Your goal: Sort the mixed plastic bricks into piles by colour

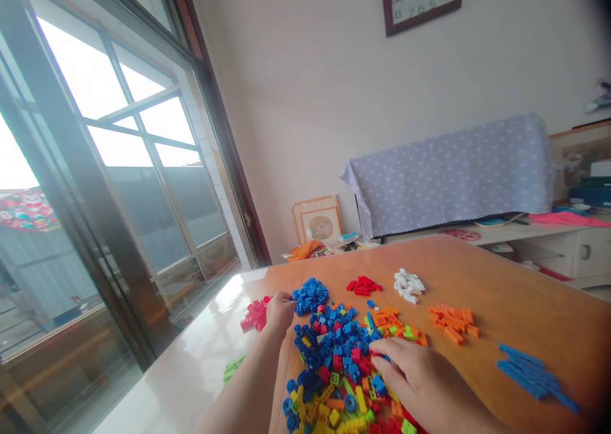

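Observation:
My left hand (281,310) reaches to the near left edge of a heap of small blue toy bricks (311,295). Its fingers are closed in a pinch, and what sits at the fingertips is too small to make out. A pile of pinkish-red bricks (254,315) lies just left of that hand. Over the right side of a large mixed pile of toy bricks (341,342), in blue, red, yellow, orange and green, rests my right hand (410,367). Its thumb and fingers come together among the bricks, hiding what they grip, if anything.
Sorted piles lie around the wooden table (396,259): red bricks (364,286), white bricks (408,285), orange bricks (453,321), long blue pieces (534,371) and green pieces (233,369). Behind stands a low cabinet (589,252) with a cloth-covered screen (453,173). Glass doors are on the left.

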The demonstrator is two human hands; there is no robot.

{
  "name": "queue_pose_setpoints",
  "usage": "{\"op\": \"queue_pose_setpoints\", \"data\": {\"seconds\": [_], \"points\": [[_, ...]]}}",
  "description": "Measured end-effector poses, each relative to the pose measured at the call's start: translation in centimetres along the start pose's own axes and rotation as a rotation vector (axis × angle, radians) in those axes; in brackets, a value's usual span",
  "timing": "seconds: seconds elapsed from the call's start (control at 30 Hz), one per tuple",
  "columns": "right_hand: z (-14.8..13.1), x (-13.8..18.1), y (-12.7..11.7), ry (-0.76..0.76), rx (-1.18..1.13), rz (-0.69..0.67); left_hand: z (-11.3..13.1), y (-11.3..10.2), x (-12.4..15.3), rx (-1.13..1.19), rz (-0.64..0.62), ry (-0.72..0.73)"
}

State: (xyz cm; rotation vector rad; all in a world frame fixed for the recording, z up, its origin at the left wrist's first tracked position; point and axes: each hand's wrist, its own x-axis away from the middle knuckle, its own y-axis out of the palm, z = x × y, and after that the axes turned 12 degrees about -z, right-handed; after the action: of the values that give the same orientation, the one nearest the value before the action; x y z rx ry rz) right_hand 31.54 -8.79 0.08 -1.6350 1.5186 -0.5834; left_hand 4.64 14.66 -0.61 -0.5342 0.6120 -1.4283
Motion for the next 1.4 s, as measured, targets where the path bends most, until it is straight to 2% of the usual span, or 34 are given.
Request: {"op": "queue_pose_setpoints", "data": {"seconds": [0.27, 0.47, 0.67, 0.87, 1.1, 1.17, 1.27, 1.4], "points": [[-0.2, -0.2, 0.2, -0.013, 0.045, -0.028, -0.7, 1.1, -2.7, 0.01, -0.02, -0.018], [-0.1, -0.2, 0.2, -0.036, 0.025, 0.006, -1.0, 1.4, -2.6, 0.107, -0.074, 0.037], [0.0, 0.0, 0.1, -0.008, 0.033, 0.013, -0.7, 0.6, -1.6, 0.148, -0.091, 0.053], [0.2, 0.3, -0.8, 0.062, 0.05, 0.096, 0.7, -0.1, 1.9, 0.157, -0.176, 0.135], [1.0, 0.2, -1.3, 0.133, 0.065, 0.138, 2.4, 0.2, 8.8, 0.122, -0.34, 0.267], [1.2, 0.2, -1.3, 0.125, 0.06, 0.142, 2.8, 0.3, 10.8, 0.052, -0.381, 0.329], [1.0, 0.3, -1.2, 0.106, 0.057, 0.131, 3.4, 0.4, 13.2, -0.177, -0.453, 0.449], [0.5, 0.5, -1.4, 0.086, 0.054, 0.126, 3.9, 0.5, 14.9, -0.339, -0.482, 0.54]]}}
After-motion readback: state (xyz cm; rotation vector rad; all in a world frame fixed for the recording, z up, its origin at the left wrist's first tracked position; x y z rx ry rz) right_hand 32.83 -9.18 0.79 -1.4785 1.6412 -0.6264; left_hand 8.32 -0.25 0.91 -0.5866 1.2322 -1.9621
